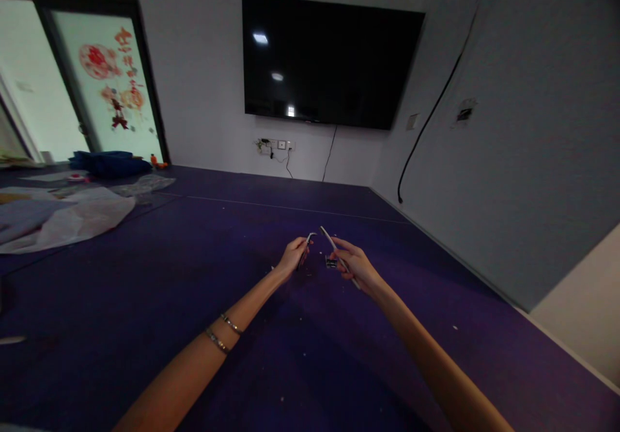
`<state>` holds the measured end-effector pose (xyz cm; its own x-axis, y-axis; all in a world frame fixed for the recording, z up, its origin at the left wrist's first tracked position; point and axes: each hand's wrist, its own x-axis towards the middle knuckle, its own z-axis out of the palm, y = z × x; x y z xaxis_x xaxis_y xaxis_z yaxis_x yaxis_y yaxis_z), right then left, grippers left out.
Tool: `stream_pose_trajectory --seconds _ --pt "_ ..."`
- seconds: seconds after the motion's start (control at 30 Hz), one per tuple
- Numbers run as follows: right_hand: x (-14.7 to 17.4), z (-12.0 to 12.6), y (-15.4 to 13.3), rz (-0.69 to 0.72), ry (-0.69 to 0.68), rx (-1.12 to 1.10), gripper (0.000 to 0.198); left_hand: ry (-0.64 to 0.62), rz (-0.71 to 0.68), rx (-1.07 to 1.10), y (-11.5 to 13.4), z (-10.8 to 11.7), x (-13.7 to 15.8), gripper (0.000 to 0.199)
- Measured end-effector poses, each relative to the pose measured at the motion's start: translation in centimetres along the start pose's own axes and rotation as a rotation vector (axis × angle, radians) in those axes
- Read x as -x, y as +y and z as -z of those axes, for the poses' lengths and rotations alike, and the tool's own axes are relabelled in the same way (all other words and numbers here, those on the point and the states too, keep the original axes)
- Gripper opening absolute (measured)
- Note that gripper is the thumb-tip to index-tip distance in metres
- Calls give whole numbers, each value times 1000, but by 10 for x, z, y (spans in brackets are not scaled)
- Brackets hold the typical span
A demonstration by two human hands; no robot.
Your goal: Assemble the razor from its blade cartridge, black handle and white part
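Note:
My left hand [293,256] is closed around a thin tool with a bent tip [309,238], pale at the end and dark lower down; it may be curved tweezers. To its right, my right hand [356,264] grips a slim pale stick-like tool [328,236] with a darker tip, slanting up and left. The two tips are close together but apart. Just beside my right fingers is a small dark piece with light marks [330,262], too small to identify; whether the fingers touch it I cannot tell.
Small pale bits are scattered over the dark purple surface [232,329]. Crumpled clear plastic and paper [87,222] lie at the left, with a blue cloth bundle [111,164] behind. A black cable [429,122] hangs down the right wall. A television [329,64] hangs ahead.

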<state>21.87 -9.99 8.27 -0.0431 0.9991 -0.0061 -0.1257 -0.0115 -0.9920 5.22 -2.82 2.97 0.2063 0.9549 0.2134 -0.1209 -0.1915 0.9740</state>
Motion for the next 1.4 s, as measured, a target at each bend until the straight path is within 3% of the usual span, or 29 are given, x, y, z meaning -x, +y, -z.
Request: stream_pose_trajectory --seconds 0.23,0.9,1.4 --pt "12 -4 17 -24 6 -50 46 -19 -94 -107 -10 1 -6 23" --pt "17 -13 25 -60 71 -271 37 -65 -188 -163 -7 -5 4 18" --pt "24 -29 29 -59 136 -335 37 -28 -139 -166 -5 -13 12 18"
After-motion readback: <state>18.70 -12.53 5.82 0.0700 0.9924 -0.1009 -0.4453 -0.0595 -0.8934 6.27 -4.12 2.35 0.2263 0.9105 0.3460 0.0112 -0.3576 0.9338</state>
